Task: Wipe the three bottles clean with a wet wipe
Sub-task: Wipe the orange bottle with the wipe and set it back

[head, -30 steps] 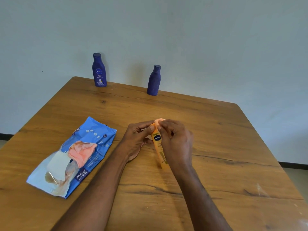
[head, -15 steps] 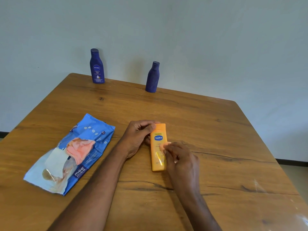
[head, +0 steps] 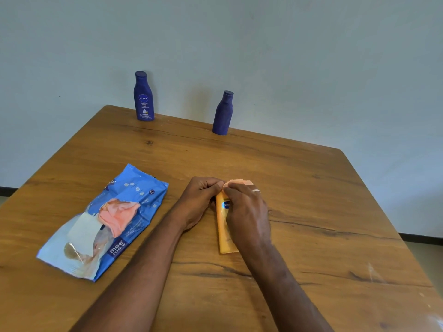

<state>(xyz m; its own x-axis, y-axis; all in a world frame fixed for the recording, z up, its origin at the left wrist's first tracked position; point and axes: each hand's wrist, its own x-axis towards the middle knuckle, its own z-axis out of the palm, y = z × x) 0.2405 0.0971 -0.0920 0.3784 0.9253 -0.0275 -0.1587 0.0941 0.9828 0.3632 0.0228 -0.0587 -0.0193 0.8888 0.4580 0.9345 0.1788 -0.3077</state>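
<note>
A yellow lotion bottle (head: 223, 231) lies flat on the wooden table (head: 311, 212), its top end pointing away from me. My left hand (head: 200, 202) grips that top end from the left side. My right hand (head: 247, 212) pinches a pink wet wipe (head: 239, 182) and presses it on the bottle's far end, covering most of the label. Two dark blue bottles stand upright at the table's far edge: a labelled one (head: 143, 97) on the left and a plain one (head: 224, 113) to its right.
A blue pack of wet wipes (head: 124, 195) lies on the table left of my hands, its flap open and a pink wipe (head: 117, 214) sticking out. A pale wall rises just behind the table's far edge.
My right hand slid the wipe down the bottle toward me, then back up to its far end. My left hand has kept its hold on the top end.
</note>
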